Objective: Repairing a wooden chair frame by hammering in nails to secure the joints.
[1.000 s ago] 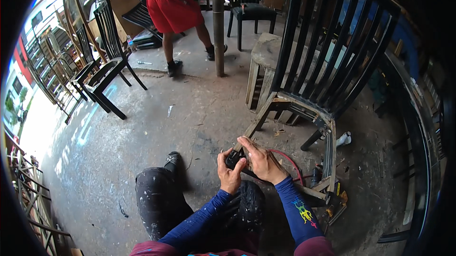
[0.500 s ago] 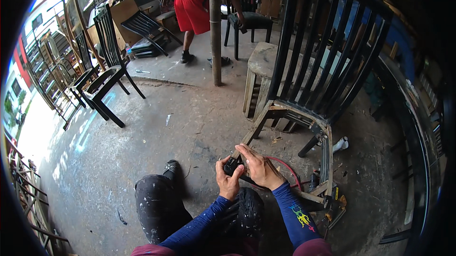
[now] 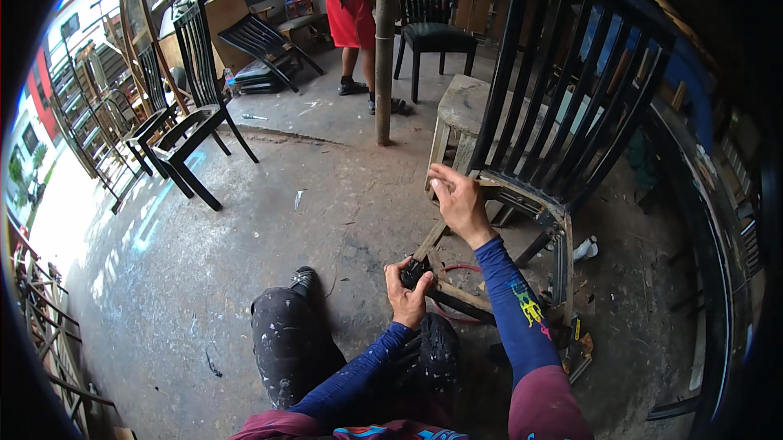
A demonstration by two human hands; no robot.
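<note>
A dark wooden chair (image 3: 557,164) with a tall slatted back and no seat panel stands in front of me on the right. Bare wood shows along its seat frame. My left hand (image 3: 408,297) is closed round the black front corner of that frame, its thumb and fingers on either side. My right hand (image 3: 462,207) is raised over the side rail, toward the chair's back. Its fingers stretch to the left and look slightly apart, with nothing visible in them. The forearm hides part of the seat frame.
A worn wooden stool (image 3: 458,110) stands behind the chair, beyond a post (image 3: 383,57). A red hose (image 3: 461,267) lies beneath the frame, with tools (image 3: 581,354) right of it. More chairs (image 3: 192,126) stand at left. Another person (image 3: 352,12) in red shorts stands at the back.
My right hand has left the front corner and risen toward the chair's back. The left hand keeps its hold there. The other person has straightened up and shifted.
</note>
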